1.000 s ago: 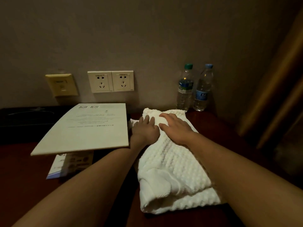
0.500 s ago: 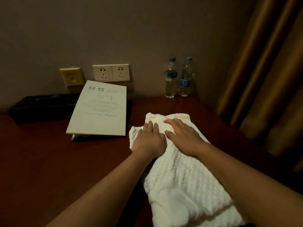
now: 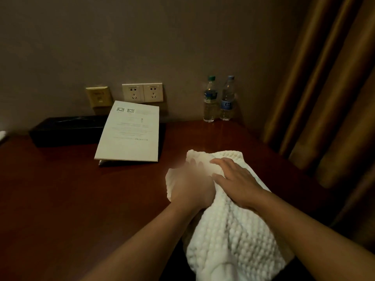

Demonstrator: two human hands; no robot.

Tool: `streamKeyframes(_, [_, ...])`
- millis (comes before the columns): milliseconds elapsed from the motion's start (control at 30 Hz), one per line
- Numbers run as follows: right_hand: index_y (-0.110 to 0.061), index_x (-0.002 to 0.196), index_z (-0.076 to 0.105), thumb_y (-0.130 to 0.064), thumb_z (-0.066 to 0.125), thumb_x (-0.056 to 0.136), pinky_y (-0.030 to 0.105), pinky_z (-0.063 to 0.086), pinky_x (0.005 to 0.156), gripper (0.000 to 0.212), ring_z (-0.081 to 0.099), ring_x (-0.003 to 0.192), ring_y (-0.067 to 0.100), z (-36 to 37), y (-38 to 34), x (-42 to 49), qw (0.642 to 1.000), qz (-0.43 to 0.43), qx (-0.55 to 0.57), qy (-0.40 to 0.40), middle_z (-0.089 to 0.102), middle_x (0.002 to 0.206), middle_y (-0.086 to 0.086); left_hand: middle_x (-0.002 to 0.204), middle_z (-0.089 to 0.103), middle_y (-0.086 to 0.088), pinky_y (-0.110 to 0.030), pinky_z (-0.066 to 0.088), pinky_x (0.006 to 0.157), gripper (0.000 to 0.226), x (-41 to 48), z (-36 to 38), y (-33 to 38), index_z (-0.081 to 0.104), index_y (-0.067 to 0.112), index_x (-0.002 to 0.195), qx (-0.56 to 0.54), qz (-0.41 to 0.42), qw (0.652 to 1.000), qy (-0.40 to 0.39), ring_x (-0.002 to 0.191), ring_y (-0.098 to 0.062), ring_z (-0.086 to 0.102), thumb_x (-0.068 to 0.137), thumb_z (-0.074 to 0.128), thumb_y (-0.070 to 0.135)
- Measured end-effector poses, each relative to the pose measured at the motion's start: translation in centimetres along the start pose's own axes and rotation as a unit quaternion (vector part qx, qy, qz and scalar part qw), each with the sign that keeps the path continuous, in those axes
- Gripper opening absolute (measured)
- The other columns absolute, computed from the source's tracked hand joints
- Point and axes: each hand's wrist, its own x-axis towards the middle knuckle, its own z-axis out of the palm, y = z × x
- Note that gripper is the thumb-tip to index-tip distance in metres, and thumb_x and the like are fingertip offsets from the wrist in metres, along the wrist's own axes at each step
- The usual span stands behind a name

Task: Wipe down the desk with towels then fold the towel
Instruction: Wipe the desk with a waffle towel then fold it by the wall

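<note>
My right hand (image 3: 237, 183) presses flat on the bunched white waffle towel (image 3: 239, 240) on the red-brown wooden desk (image 3: 60, 199). I can't tell the blurred left hand's (image 3: 190, 185) grip. Sweeping left could shove the white printed card (image 3: 129, 132).

Left hand (image 3: 191, 186), right hand (image 3: 236, 180), palms down.
</note>
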Motion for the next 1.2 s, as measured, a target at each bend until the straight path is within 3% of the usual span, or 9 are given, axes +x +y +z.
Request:
streamKeyframes(367, [-0.047, 0.149, 0.031, -0.051, 0.034, 0.105, 0.048, 0.029, 0.118, 0.045, 0.037, 0.143, 0.022, 0.3, 1.8, 12.8, 0.999, 0.024, -0.021, 0.017, 0.034, 0.161, -0.008, 0.171, -0.002, -0.01, -0.046, 0.007, 0.127, 0.064, 13.1, -1.4, -3.1, 0.007, 0.015, 0.163, -0.003, -0.009, 1.0, 0.014, 0.157, -0.028, -0.003, 0.106, 0.016, 0.043])
streamKeyframes(533, [-0.046, 0.152, 0.029, -0.053, 0.031, 0.106, 0.05, 0.028, 0.12, 0.047, 0.035, 0.146, 0.025, 1.1, 3.2, 21.4, 0.998, 0.044, -0.037, 0.01, 0.03, 0.165, -0.005, 0.171, 0.003, -0.011, -0.051, 0.012, 0.125, 0.081, 22.1, -1.4, -5.7, 0.015, 0.014, 0.162, 0.035, -0.012, 0.999, 0.017, 0.157, -0.03, 0.0, 0.09, 0.0, 0.048])
streamKeyframes(700, [-0.044, 0.155, 0.03, -0.054, 0.032, 0.106, 0.049, 0.028, 0.12, 0.049, 0.036, 0.147, 0.026, 1.3, 4.0, 25.5, 0.999, 0.033, -0.038, 0.003, 0.03, 0.166, -0.004, 0.171, -0.002, -0.009, -0.05, 0.008, 0.126, 0.065, 26.1, -1.3, -6.8, 0.007, 0.017, 0.163, 0.035, -0.04, 0.998, 0.018, 0.157, -0.029, -0.003, 0.104, 0.012, 0.045])
streamKeyframes(967, [-0.044, 0.156, 0.027, -0.052, 0.032, 0.107, 0.047, 0.027, 0.121, 0.05, 0.034, 0.147, 0.027, 0.8, 3.2, 22.0, 0.999, 0.035, -0.038, -0.002, 0.024, 0.168, -0.003, 0.171, -0.005, -0.006, -0.046, 0.005, 0.127, 0.063, 22.6, -1.4, -5.8, 0.002, 0.022, 0.163, 0.041, -0.045, 0.998, 0.004, 0.157, -0.029, -0.001, 0.105, 0.013, 0.044])
streamKeyframes(1200, [-0.047, 0.154, 0.026, -0.054, 0.031, 0.106, 0.047, 0.026, 0.121, 0.049, 0.032, 0.149, 0.022, 0.0, 2.5, 11.0, 1.0, 0.018, -0.025, -0.006, 0.025, 0.166, -0.008, 0.17, -0.007, -0.009, -0.049, 0.003, 0.126, 0.064, 11.3, -0.5, -1.8, 0.0, 0.019, 0.163, 0.036, -0.04, 0.999, 0.009, 0.157, -0.033, -0.004, 0.106, 0.013, 0.044])
